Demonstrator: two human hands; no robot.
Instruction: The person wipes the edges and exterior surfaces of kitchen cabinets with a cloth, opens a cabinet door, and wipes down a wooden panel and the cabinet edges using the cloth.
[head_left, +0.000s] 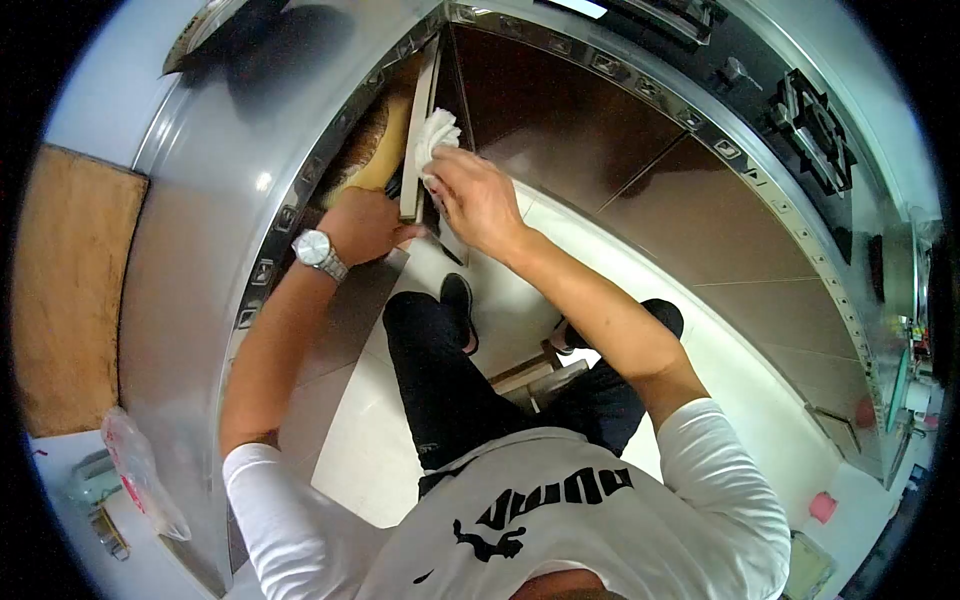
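Observation:
A brown cabinet door (417, 150) stands open, its pale edge facing up toward me. My right hand (478, 200) is closed on a crumpled white cloth (438, 132), pressed against the door near its edge. At the near end of the door, my left hand (365, 225) grips its corner, the thumb showing below and the other fingers partly hidden. A silver wristwatch (315, 250) is on my left wrist. Behind the door, inside the cabinet, lies a curved yellowish object (385, 150) that I cannot identify.
A steel counter (200, 270) runs along the left, with a wooden board (75, 290) and a plastic bag (140, 475) beside it. Closed brown cabinet doors (700, 220) line the right below a gas stove (820, 130). A small stool (540, 380) is between my legs.

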